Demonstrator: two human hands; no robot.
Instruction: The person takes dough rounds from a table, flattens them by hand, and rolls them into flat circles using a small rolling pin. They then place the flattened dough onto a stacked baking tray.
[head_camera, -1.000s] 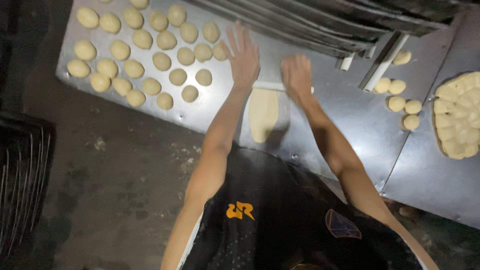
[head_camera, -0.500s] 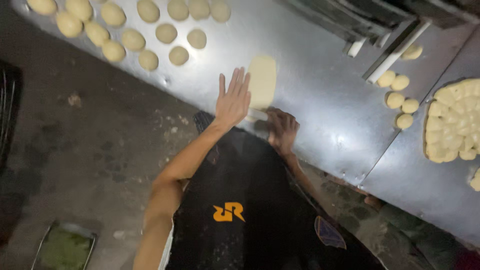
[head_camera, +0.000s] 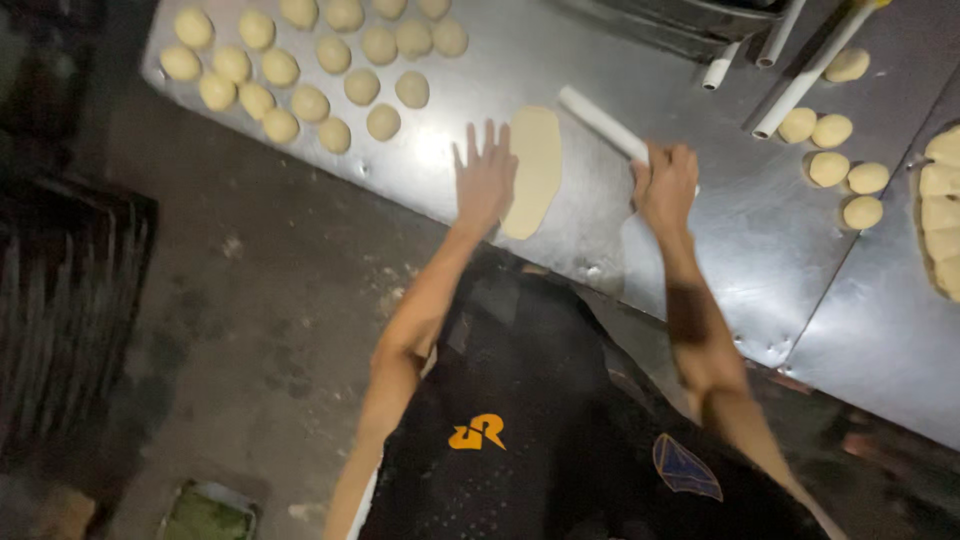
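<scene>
A pale, flattened oval sheet of dough (head_camera: 534, 168) is lying lengthwise on the steel worktop, its left edge touching the flat left hand. A white cylindrical rolling pin (head_camera: 603, 123) is lying slantwise just right of it, its near end gripped by the right hand.

One head-worn camera looks steeply down, close over the steel table (head_camera: 700, 250).

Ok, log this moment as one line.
left hand: flat beside rolled dough oval | right hand: grips white rolling pin | dough balls: on steel table
</scene>
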